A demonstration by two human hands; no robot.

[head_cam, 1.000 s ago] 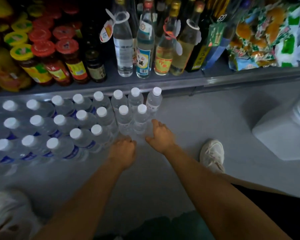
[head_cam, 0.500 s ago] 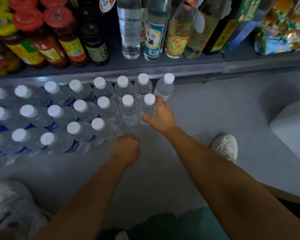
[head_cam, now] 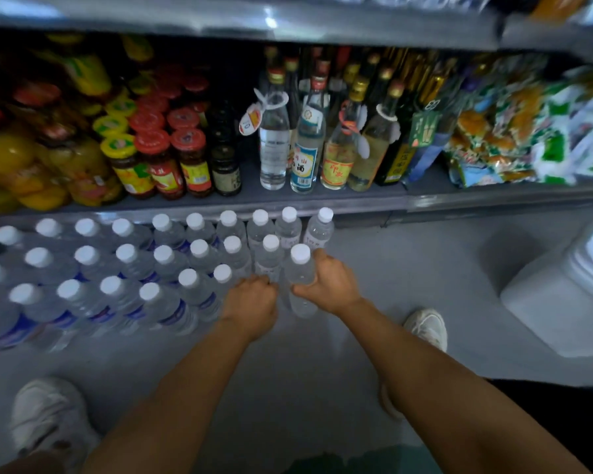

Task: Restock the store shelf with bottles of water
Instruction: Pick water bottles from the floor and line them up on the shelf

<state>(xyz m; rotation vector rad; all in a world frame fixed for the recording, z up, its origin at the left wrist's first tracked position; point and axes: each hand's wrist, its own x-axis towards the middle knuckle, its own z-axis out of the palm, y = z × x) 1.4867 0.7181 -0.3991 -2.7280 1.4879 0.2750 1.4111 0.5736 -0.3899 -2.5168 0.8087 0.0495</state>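
Here, at the centre of the frame, the right hand (head_cam: 327, 283) wraps its fingers round a clear water bottle (head_cam: 301, 280) at the right end of the rows of bottles (head_cam: 134, 268) on the grey base (head_cam: 391, 268); the left hand (head_cam: 252, 301) sits beside it, fingers curled under, and whether they grasp anything I cannot tell; full, the bottle looks fairly heavy, thin-walled and smooth, so mid-body is the safest hold.

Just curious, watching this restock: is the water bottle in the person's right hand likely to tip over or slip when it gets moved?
The water bottle looks tall and narrow, so it could tip if nudged high up. The right hand wraps its middle, which probably steadies it. Its clear plastic looks smooth, perhaps a little slippery.
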